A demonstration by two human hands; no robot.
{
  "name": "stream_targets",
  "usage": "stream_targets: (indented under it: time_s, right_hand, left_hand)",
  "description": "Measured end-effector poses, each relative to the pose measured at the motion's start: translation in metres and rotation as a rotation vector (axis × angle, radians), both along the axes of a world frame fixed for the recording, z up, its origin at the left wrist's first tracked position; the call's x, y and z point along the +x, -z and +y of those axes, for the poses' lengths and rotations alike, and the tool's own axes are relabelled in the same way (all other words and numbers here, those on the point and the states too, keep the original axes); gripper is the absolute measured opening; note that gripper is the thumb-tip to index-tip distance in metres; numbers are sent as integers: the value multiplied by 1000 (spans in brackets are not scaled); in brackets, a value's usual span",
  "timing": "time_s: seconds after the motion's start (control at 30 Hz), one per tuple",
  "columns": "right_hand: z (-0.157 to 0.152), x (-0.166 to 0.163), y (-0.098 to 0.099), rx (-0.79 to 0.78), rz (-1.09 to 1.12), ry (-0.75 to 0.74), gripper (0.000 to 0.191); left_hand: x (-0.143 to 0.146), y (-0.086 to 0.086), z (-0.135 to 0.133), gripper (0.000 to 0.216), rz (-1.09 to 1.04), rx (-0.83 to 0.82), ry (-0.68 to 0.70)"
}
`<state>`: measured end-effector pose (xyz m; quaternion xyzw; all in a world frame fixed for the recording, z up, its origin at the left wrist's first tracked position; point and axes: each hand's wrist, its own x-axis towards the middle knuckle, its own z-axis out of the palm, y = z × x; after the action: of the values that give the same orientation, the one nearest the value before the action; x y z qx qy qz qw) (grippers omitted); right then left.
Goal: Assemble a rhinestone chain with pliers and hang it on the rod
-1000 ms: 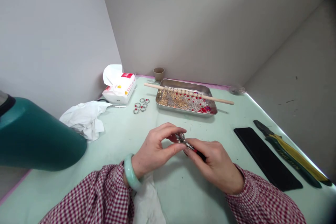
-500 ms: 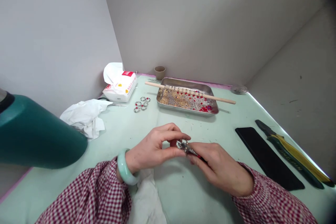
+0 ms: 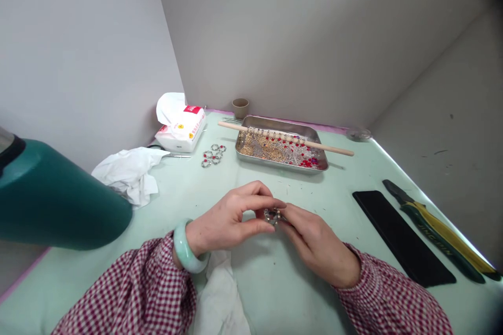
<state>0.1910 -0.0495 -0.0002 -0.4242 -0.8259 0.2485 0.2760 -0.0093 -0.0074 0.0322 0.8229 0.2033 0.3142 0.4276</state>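
My left hand [image 3: 231,220] pinches a small silver beaded ring [image 3: 271,215] between thumb and forefinger, just above the green table [image 3: 188,193]. My right hand [image 3: 318,243] meets it from the right, fingers closed against the same ring; any tool in that hand is hidden now. A jade bangle [image 3: 184,248] sits on my left wrist. Both sleeves are red-and-white check.
A metal tray [image 3: 281,165] of gold and red beads stands behind, a wooden stick [image 3: 334,149] across it. Finished rings [image 3: 212,155], a tissue pack [image 3: 181,128], crumpled tissue [image 3: 126,172], a small cup [image 3: 240,108], a teal bottle [image 3: 58,204], a black pad [image 3: 401,235], green-yellow pliers [image 3: 440,230].
The red-handled tool seen in my right hand earlier is no longer visible; the right fingers have closed in tighter on the ring. Both hands stayed near the same spot.
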Motion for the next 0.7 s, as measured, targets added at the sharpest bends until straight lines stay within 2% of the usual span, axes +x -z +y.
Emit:
stream_targets:
  time_s: [0.13, 0.2, 0.27, 0.33, 0.57, 0.7]
  right_hand:
    - [-1, -3, -6, -8, 6, 124, 18]
    - [-4, -5, -13, -91, 18, 123, 14]
    - [-7, -7, -20, -200, 14, 95, 18]
    - [-10, -7, -23, -235, -13, 91, 23]
    - [-5, 1, -8, -7, -106, 38, 14]
    - [-3, 4, -6, -7, -92, 14, 16]
  left_hand:
    - [0, 2, 0, 34, -8, 3, -23]
    - [0, 3, 0, 34, -12, -4, -34]
    - [0, 3, 0, 33, -7, -14, -31]
    - [-1, 2, 1, 34, -2, -26, -13]
    - [-4, -3, 1, 37, 53, -28, 100]
    - [-4, -3, 2, 37, 75, 14, 126]
